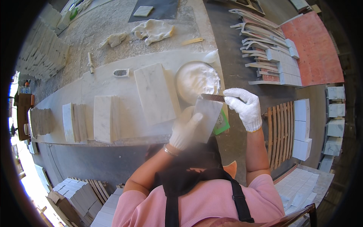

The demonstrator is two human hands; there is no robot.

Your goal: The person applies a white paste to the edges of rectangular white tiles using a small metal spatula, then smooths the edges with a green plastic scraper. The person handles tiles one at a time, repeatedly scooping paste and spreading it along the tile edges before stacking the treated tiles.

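My left hand (183, 130), in a white knit glove, grips a white-grey marble tile (209, 118) tilted over the table's front edge. My right hand (245, 109), gloved too, pinches a thin dark flat strip (213, 97), whose exact kind I cannot make out. The strip lies against the tile's upper edge. Just beyond the tile stands a round bowl (176, 89) with white paste or powder (197, 79) inside. Part of a green flat piece (222, 124) shows beside the tile; the rest is hidden.
Left of the bowl, a stack of larger marble tiles (155, 92) lies on the table, with more tile stacks (105, 118) further left. Cloth gloves (153, 31) lie at the back. To the right are white blocks (289, 68) on a red board (314, 49) and a wooden pallet (280, 132).
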